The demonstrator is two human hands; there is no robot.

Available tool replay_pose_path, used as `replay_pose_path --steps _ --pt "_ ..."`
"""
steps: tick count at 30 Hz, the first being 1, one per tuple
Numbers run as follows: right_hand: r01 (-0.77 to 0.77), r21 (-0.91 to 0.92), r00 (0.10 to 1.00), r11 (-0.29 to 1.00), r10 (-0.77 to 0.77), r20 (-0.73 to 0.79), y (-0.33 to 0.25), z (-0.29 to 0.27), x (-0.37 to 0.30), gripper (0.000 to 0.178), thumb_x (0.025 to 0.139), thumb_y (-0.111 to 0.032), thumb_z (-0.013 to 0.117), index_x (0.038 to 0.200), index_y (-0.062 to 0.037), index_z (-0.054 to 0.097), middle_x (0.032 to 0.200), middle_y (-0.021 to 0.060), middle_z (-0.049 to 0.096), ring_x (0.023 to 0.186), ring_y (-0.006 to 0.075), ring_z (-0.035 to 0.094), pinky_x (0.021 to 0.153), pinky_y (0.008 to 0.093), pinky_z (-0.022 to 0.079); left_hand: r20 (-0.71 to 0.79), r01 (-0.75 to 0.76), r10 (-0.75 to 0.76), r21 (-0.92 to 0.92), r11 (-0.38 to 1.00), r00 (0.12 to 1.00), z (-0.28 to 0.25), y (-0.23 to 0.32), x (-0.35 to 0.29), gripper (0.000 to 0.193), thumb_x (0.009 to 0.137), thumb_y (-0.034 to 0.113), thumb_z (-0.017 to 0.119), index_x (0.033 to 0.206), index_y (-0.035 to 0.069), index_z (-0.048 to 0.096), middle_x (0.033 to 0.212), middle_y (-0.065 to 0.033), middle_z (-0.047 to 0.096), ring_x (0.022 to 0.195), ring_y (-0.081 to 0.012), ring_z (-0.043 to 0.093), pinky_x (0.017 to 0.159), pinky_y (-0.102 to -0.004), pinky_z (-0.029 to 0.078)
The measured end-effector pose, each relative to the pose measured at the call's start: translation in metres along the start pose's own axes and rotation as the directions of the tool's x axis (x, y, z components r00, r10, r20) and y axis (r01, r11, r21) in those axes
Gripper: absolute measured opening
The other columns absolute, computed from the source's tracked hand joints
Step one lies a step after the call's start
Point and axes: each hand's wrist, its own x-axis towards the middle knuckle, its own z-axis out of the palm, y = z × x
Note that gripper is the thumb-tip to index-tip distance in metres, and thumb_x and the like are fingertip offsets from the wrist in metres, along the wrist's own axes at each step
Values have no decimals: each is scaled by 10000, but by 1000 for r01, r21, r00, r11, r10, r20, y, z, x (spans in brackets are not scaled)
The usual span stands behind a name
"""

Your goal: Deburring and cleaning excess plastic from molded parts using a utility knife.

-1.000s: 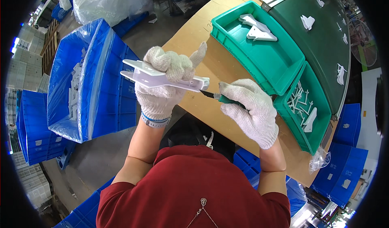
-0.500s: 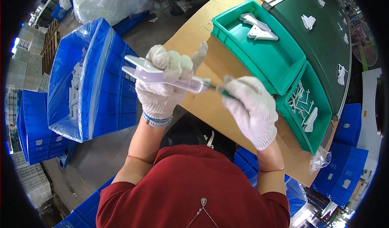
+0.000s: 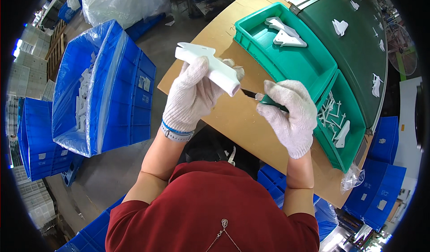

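Note:
My gloved left hand (image 3: 190, 90) is closed on a white plastic part (image 3: 214, 68), a tapered hollow piece with a forked wide end, held above the cardboard-covered table. In my gloved right hand (image 3: 291, 113) is a knife (image 3: 271, 101) with a green handle. Its dark blade points left, close to the narrow end of the part; whether they touch I cannot tell. A green tray (image 3: 309, 75) beyond my right hand holds two similar white parts (image 3: 286, 31). Nearer, a second green tray (image 3: 331, 146) contains several thin white sticks (image 3: 330, 111) and a white piece (image 3: 342, 134).
A dark green conveyor belt (image 3: 345, 50) carrying scattered white parts runs along the right. To the left stands a blue crate (image 3: 127, 95) lined with clear plastic, with white parts inside. Cardboard (image 3: 224, 126) covers the tabletop; blue bins (image 3: 376, 189) sit at the lower right.
My left hand has turned the white part over and shifted it right, its narrow end now tilting down. The right hand with the knife has moved slightly right and is no longer blurred.

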Motion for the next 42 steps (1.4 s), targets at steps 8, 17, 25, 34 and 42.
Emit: replay_pose_path --steps 8,17,25,34,42 --pt "130 -159 991 979 -124 51 -2 3 1 395 727 -216 874 1068 -77 730 917 101 670 819 306 678 689 387 550 -96 66 -76 -112 992 992 0 -6 -3 285 1060 230 578 1256 32 518 1167 -231 681 1092 -391 704 926 -483 614" --pt "62 -207 998 976 -59 19 -3 3 5 374 756 -163 860 1086 -52 724 953 110 685 816 296 681 697 382 558 -172 29 -41 -70 997 984 0 -12 -6 405 1100 301 490 1353 -15 495 1208 -223 685 1071 -356 721 818 -395 657" --pt "-119 -265 993 957 110 -50 57 -12 3 309 863 -17 720 1169 1 676 1137 156 716 1036 325 660 885 394 539 -211 -151 155 33 988 965 -54 72 3 330 1044 222 591 1231 -48 557 1195 -274 675 1073 -417 697 943 -469 594" --pt "-349 -356 935 867 350 -63 113 -58 -36 412 868 -7 678 1278 8 646 1193 166 677 1123 345 643 987 415 502 -768 -718 612 317 620 190 -164 324 -25 357 1046 269 616 1077 -87 609 812 -91 634 661 -174 544 553 -333 462" --pt "-665 365 732 651 664 149 80 2 45 459 951 -147 687 1379 -2 602 1091 7 686 665 25 495 530 210 380 33 -234 233 241 942 972 -20 73 60 244 1048 182 586 1239 33 611 1093 -109 695 1033 -233 674 962 -407 557"
